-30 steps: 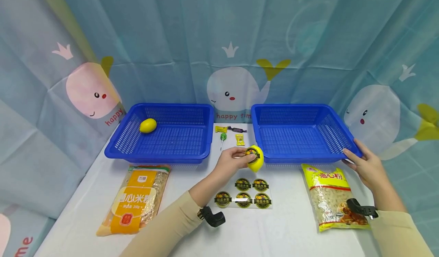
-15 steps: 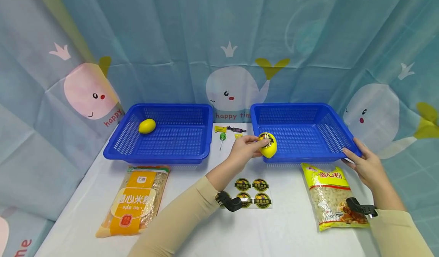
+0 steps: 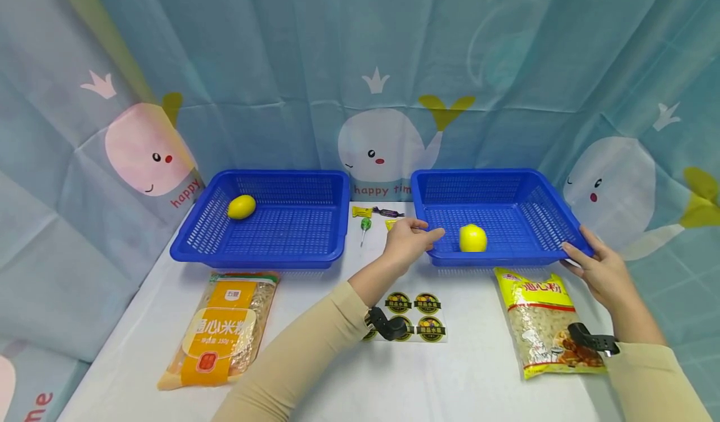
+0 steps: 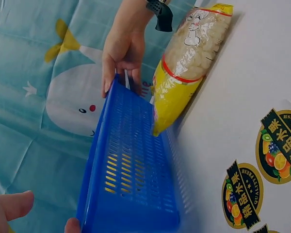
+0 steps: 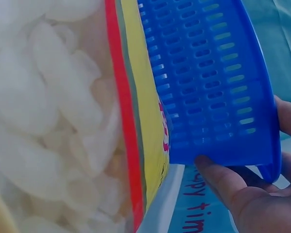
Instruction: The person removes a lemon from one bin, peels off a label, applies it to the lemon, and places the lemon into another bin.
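Your left hand (image 3: 409,242) hovers at the near left corner of the right basket (image 3: 554,216), fingers relaxed and loosely spread, holding nothing. Your right hand (image 3: 596,271) grips that basket's near right corner, fingers curled over the rim. The stickered lemon (image 3: 473,238) lies inside this basket, near its front wall. In all: 2 blue baskets, 2 lemons, the other lemon (image 3: 242,207) in the left basket (image 3: 323,247), 2 pasta bags on the surface (image 3: 467,378), and 1 sticker sheet (image 3: 419,317).
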`<state>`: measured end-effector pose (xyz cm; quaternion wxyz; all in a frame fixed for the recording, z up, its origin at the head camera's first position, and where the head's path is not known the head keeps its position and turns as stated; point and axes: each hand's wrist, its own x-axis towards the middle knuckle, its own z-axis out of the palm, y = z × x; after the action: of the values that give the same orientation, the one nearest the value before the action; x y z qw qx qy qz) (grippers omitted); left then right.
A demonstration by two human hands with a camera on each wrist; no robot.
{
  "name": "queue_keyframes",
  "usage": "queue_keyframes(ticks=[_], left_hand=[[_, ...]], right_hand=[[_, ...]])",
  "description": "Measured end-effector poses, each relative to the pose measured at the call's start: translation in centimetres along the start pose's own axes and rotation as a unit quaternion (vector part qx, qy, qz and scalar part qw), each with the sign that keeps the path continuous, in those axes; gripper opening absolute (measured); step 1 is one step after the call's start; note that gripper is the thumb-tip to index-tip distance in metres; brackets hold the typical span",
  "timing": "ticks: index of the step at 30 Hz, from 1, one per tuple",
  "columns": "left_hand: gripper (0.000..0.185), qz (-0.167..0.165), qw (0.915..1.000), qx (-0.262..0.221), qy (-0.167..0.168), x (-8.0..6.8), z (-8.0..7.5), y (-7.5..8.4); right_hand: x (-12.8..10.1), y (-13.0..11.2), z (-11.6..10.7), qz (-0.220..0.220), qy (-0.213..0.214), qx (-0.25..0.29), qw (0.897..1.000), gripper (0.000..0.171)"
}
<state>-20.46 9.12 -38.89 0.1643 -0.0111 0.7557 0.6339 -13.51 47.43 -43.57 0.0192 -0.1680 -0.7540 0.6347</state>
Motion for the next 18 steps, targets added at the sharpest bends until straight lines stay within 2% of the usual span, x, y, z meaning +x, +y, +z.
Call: queue_keyframes(ticks=[7,13,16,18], left_hand=[[0.035,0.005,0.9994,0.035,0.002,-0.3,0.0,0.0],[0.032,0.01,0.999,0.043,0.002,-0.5,0.0,0.0],[0.032,0.016,0.9988,0.046,-0.002,-0.5,-0.1,-0.1],[0.032,0.016,0.9986,0.049,-0.011,-0.6,-0.3,-0.1]], right_hand=[[0.0,0.0,0.1,0.01,0.022,-0.072,0.997,0.088],[0.0,-0.3,0.2,0.009,0.026,-0.112,0.993,0.087],[-0.2,-0.7,0.3,0.012,0.052,-0.151,0.987,0.088],[-0.8,-1.3,0.7,0.002,0.082,-0.19,0.978,0.088]])
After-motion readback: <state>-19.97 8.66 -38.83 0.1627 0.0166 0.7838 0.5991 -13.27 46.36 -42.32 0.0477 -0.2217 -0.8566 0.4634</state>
